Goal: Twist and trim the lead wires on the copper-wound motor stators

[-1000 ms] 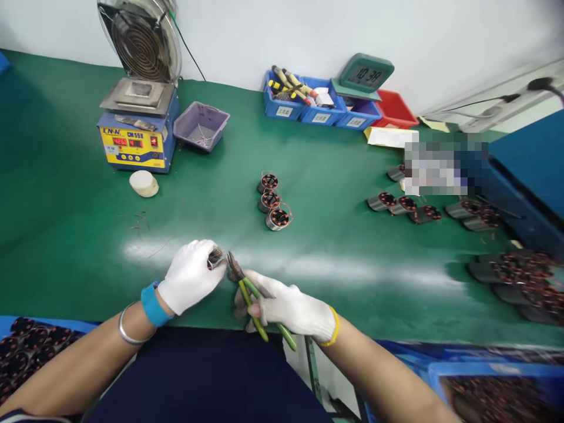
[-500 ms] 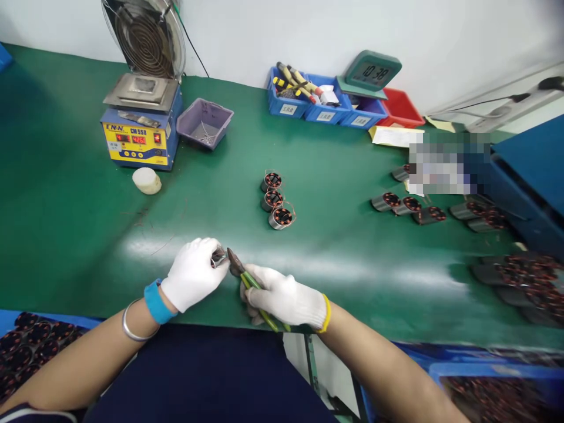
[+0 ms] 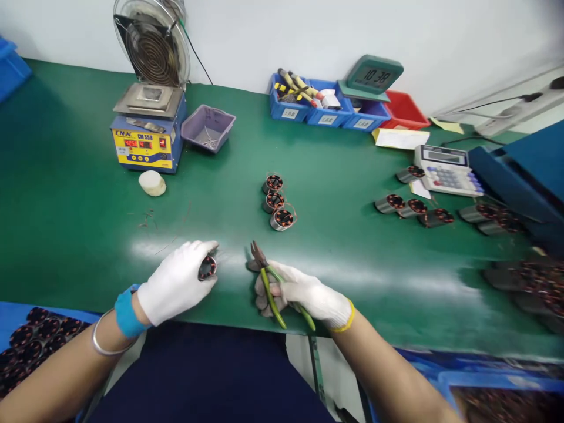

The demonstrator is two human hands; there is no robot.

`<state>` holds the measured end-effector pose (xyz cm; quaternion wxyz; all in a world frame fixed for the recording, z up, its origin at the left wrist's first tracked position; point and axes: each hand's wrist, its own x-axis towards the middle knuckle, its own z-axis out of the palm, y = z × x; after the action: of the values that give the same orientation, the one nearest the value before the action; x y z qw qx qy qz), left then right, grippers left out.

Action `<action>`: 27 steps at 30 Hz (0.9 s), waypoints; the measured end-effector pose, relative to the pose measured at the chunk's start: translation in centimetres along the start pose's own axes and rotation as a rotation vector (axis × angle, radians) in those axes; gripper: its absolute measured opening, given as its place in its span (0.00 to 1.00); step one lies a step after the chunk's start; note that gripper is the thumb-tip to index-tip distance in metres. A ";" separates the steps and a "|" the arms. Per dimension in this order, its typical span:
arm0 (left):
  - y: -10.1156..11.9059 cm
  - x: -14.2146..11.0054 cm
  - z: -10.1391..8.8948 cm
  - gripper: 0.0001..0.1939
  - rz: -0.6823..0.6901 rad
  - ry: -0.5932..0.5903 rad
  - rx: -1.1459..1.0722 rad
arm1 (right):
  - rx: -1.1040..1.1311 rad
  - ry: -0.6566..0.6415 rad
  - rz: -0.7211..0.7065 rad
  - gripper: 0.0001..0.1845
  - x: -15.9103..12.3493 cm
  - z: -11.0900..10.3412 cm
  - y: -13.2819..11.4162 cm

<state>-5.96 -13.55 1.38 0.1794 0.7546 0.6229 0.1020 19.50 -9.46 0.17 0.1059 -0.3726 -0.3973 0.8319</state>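
My left hand (image 3: 176,282), in a white glove, is closed around a small metal motor stator with copper windings (image 3: 207,268), its open end turned toward me. My right hand (image 3: 304,294), also gloved, grips green-handled cutting pliers (image 3: 267,276) with the jaws pointing up and to the left. A gap of bare mat separates the jaws from the stator. Both hands rest near the front edge of the green mat (image 3: 352,247).
Three stators (image 3: 275,202) stand in a row mid-table. More stators (image 3: 409,207) lie to the right by a calculator (image 3: 445,170). A blue-and-yellow solder pot (image 3: 147,135) with a fan, a purple tray (image 3: 208,126), blue and red bins (image 3: 326,108) and a clock (image 3: 373,73) line the back. A tray of stators (image 3: 26,346) sits lower left.
The pliers' jaws were at the stator; now my hands have drawn apart. My left hand has turned the stator so its open end faces me.
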 end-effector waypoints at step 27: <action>-2.8 1.7 -1.1 0.21 0.075 -0.109 0.046 | -1.756 0.494 -0.650 0.22 5.6 5.5 -1.8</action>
<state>-8.53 -11.28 1.13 0.1918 0.7857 0.5858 0.0530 11.51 -8.81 0.77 0.0951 -0.3554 -0.9274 0.0674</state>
